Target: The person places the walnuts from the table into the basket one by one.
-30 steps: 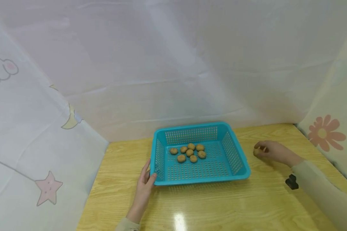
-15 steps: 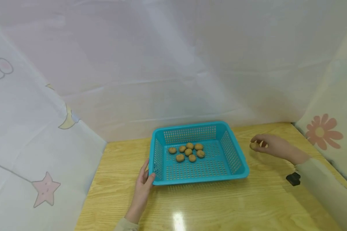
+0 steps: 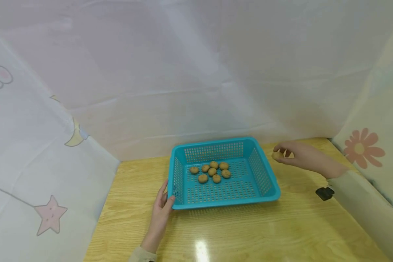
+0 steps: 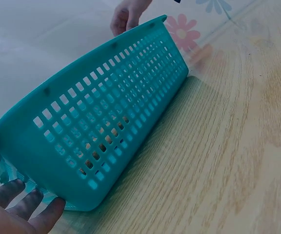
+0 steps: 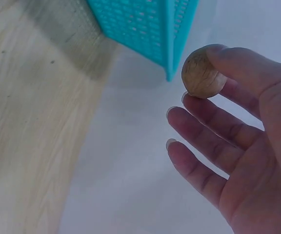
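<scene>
A turquoise plastic basket (image 3: pixel 227 205) with perforated walls stands on the table, several walnuts (image 3: pixel 212 172) grouped on the left part of its floor. My left hand (image 3: pixel 159 213) holds the basket's near left corner, thumb at the rim; in the left wrist view its fingers (image 4: pixel 27 204) lie against the end wall. Just beyond the basket's right side, my right hand (image 3: pixel 302 157) pinches a single walnut (image 3: pixel 277 155) above the table. The right wrist view has that walnut (image 5: pixel 199 75) between thumb and index finger, with the other fingers spread and loosely bent.
A wood-grain table (image 3: pixel 127 218) lies under the basket. Pale cloth (image 3: pixel 196 80) hangs behind it and along both sides, printed with a star (image 3: pixel 51 215) and a flower (image 3: pixel 363 148). A small black object (image 3: pixel 325 193) is at the right wrist.
My right hand has risen from the table with the walnut and moved left, closer to the basket's right rim. The left hand keeps its hold on the corner.
</scene>
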Demonstrator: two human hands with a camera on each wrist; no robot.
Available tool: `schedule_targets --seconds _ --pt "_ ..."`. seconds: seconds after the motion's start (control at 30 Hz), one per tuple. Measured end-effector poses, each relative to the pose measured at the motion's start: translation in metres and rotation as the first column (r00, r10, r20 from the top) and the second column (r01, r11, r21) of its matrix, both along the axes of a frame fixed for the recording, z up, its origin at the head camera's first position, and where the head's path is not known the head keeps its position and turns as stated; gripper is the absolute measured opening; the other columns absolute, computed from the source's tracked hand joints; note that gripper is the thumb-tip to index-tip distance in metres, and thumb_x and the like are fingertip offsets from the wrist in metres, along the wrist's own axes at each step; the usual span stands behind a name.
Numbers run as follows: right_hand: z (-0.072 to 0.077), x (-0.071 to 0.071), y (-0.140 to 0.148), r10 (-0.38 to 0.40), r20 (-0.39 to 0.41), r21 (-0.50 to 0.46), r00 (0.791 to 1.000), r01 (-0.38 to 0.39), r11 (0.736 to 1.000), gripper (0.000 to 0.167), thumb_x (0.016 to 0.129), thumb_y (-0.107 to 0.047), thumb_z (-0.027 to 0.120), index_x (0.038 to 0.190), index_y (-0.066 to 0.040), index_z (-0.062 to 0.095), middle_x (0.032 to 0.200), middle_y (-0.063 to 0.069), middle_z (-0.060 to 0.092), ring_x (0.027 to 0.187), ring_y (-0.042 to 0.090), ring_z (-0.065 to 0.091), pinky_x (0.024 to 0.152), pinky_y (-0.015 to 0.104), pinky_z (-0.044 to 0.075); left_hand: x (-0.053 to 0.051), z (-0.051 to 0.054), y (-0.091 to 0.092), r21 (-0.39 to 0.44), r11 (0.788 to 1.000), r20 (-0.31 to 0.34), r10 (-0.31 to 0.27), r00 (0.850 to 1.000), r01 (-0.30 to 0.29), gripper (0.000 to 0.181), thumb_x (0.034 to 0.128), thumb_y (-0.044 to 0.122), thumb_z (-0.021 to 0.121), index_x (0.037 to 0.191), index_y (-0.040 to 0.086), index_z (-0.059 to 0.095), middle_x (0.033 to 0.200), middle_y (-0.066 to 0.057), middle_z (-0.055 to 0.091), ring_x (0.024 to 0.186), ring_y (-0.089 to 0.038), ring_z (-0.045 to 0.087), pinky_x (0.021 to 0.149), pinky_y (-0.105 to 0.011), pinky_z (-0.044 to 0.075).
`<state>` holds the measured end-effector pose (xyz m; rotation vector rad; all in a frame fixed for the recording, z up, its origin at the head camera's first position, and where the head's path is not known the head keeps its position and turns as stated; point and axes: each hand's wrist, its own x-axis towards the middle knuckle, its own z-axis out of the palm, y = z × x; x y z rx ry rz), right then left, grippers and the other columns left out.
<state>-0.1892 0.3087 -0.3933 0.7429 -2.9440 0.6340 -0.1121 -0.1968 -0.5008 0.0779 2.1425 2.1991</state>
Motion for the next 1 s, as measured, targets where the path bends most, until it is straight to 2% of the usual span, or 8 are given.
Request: schedule_targets --seconds 0.17,0.4,0.6,0.8,1.0 --pt "0.01 -0.006 -0.019 0.029 -0.001 0.023 1.0 -0.029 0.999 0.028 0.101 -0.029 0.072 0.122 -0.011 0.07 0.11 -0.003 0.068 0.095 0.014 0.063 0.078 0.039 0.055 -0.001 0.0 0.0 -0.005 1.0 0.004 0.004 1.0 -0.004 0.067 0.1089 0.018 0.056 0.167 0.023 0.023 0.156 -0.024 0.047 0.136 -0.042 0.054 0.1 -0.035 0.056" --pt "0.017 -0.019 -0.048 0.089 -0.042 0.04 0.995 -0.087 0.995 0.024 0.099 -0.022 0.074 0.121 -0.012 0.071 0.104 -0.004 0.066 0.094 0.016 0.063 0.078 0.038 0.054 0.0 0.0 -0.001 -0.003 1.0 0.007 -0.001 1.0 0.001 0.068 0.1086 0.019 0.057 0.168 0.023 0.022 0.156 -0.024 0.047 0.136 -0.042 0.054 0.1 -0.035 0.056" --pt "0.014 -0.034 -0.072 0.118 -0.047 0.01 0.992 -0.118 0.993 0.027 0.096 -0.018 0.076 0.121 -0.008 0.072 0.102 -0.002 0.069 0.092 0.02 0.065 0.079 0.042 0.055 -0.001 -0.001 -0.001 -0.012 1.0 -0.003 -0.005 1.0 0.005 0.069 0.109 0.02 0.056 0.168 0.019 0.021 0.155 -0.025 0.047 0.134 -0.042 0.055 0.1 -0.036 0.056" --pt "0.009 -0.044 -0.092 0.137 -0.014 -0.031 0.991 -0.137 0.99 0.03 0.096 -0.017 0.076 0.124 -0.007 0.072 0.104 0.002 0.072 0.094 0.024 0.068 0.081 0.045 0.056 0.0 -0.001 0.0 -0.023 1.0 -0.015 -0.017 1.0 0.016 0.069 0.1099 0.022 0.055 0.168 0.018 0.018 0.156 -0.028 0.044 0.135 -0.043 0.055 0.1 -0.036 0.056" --pt "0.003 -0.052 -0.107 0.158 -0.038 -0.063 0.987 -0.16 0.985 0.026 0.098 -0.02 0.074 0.12 -0.007 0.072 0.1 0.002 0.072 0.091 0.024 0.068 0.078 0.043 0.057 0.0 0.002 0.0 -0.013 1.0 -0.001 -0.007 1.0 0.007 0.067 0.1096 0.02 0.055 0.168 0.022 0.021 0.156 -0.025 0.046 0.135 -0.042 0.055 0.098 -0.034 0.057"
